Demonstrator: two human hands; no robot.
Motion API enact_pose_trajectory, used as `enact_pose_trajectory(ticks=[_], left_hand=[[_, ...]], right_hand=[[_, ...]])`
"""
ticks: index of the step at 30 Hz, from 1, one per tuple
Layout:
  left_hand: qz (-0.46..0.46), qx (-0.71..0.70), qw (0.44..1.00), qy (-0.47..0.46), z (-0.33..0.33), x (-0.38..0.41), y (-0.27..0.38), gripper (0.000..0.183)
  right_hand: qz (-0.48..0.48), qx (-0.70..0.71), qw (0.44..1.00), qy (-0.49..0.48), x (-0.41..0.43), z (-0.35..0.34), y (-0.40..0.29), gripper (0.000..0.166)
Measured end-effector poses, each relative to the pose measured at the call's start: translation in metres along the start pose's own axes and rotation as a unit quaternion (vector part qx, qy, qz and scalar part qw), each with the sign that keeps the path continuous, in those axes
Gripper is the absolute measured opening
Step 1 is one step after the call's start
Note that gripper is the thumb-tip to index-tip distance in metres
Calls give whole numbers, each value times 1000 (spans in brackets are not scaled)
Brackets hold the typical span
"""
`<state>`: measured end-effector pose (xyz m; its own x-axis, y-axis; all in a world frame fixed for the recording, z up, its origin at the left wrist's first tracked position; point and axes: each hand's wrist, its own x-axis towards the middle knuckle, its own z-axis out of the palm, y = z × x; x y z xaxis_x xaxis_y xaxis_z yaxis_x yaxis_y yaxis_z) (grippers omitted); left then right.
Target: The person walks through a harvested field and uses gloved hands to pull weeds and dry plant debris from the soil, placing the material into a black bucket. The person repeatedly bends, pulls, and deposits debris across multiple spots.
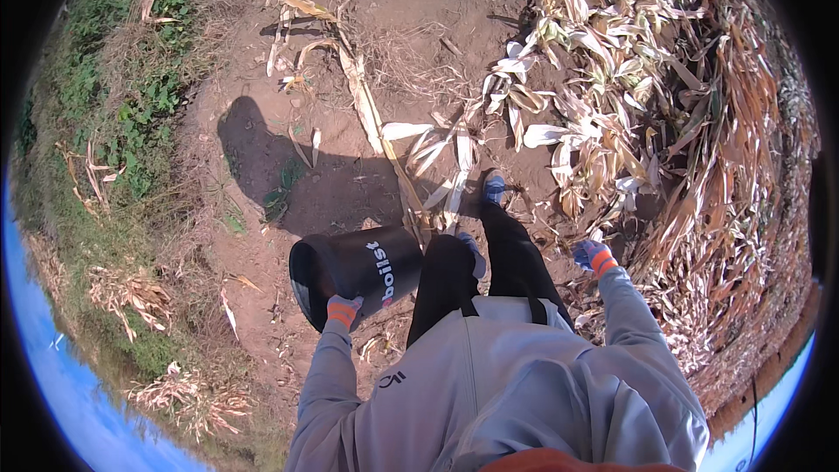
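Note:
A black bucket [357,255] with white lettering hangs tilted on its side at my left, its mouth turned leftward. My left hand [344,309], in a glove with an orange cuff, grips the bucket near its rim. The bucket's inside is in shadow, so I cannot see what it holds. Out to the right is my gloved right hand [593,255], apart from my body, close to the dry corn husks [583,137]. Its fingers are small and partly hidden, and I see nothing clearly held in it.
Cut corn stalks lie piled [721,164] along the right. A dry stalk [360,92] stretches over bare soil [262,144] ahead, reaching toward my feet. Green weeds [141,98] grow along the left edge. Stalk bundles [190,400] lie at the lower left.

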<state>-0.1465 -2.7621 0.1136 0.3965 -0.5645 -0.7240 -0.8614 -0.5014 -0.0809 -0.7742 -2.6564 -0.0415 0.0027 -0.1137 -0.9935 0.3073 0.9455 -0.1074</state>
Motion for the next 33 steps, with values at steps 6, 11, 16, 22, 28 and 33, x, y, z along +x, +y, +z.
enact_pose_trajectory(ticks=[6, 11, 16, 22, 28, 33], left_hand=[[21, -46, 999, 2, -46, 30, 64, 51], [31, -20, 999, -19, -74, 102, 118, 48], [114, 79, 989, 54, -107, 181, 204, 47], [216, 119, 966, 78, -164, 244, 331, 47], [296, 152, 935, 123, -180, 282, 461, 47], [305, 167, 927, 142, -152, 305, 552, 46]], right_hand=[[10, -1, 997, 74, -2, -2, -42, 29], [-1, 35, 997, 73, -41, 33, -93, 25], [-4, 67, 989, 131, -59, 66, -101, 26], [-75, 167, 970, 158, -33, 99, -93, 22], [-7, 109, 981, 160, -19, 104, -117, 24], [46, 75, 990, 114, -1, 58, -146, 25]])
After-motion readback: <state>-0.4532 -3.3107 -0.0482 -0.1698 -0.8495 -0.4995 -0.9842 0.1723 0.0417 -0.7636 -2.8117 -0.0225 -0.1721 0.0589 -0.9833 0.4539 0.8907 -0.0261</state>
